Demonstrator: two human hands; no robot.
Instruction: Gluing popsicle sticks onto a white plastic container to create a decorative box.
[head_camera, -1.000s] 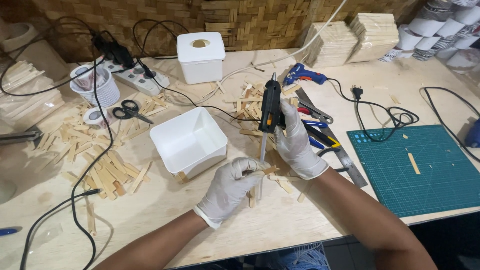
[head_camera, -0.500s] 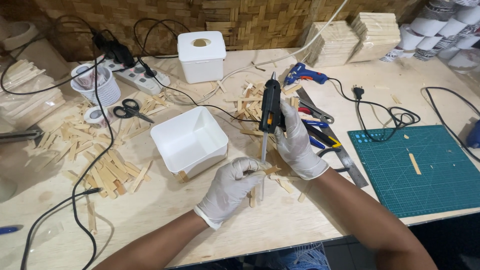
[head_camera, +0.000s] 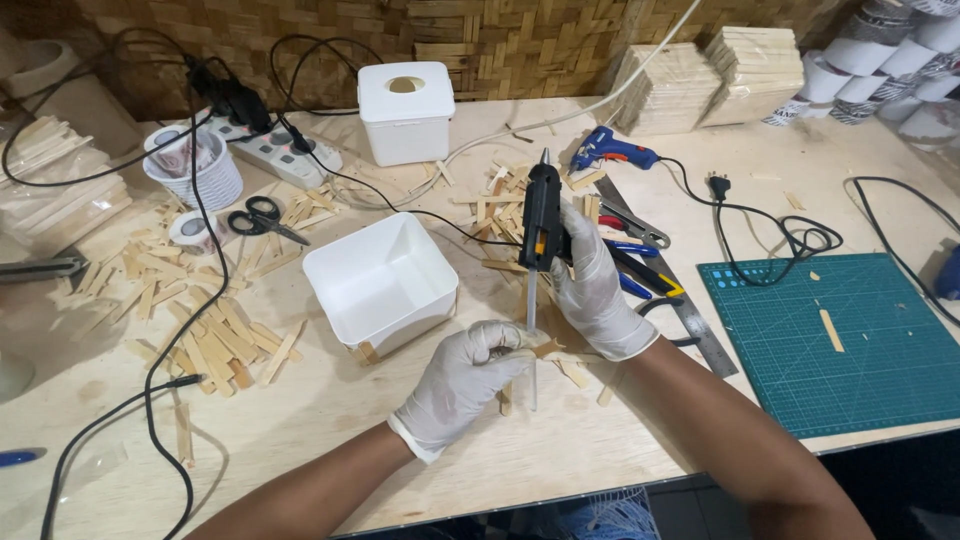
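My right hand (head_camera: 597, 290), in a white glove, grips a black hot glue gun (head_camera: 541, 217) whose body points away from me, with a clear glue stick (head_camera: 531, 305) hanging from its near end. My left hand (head_camera: 462, 380), also gloved, pinches a small flat wooden stick (head_camera: 545, 349) just below that glue stick. More short wooden sticks (head_camera: 575, 373) lie on the tabletop under both hands. An open white square tub (head_camera: 380, 280) rests tilted on sticks just left of my hands.
Loose wooden sticks (head_camera: 210, 330) are scattered at the left, with scissors (head_camera: 262, 219), a power strip (head_camera: 277, 155) and cables. A lidded white box (head_camera: 406, 110) stands at the back. A blue glue gun (head_camera: 612, 150), pliers (head_camera: 630, 228) and a metal ruler (head_camera: 680, 300) lie beside a green cutting mat (head_camera: 860, 340).
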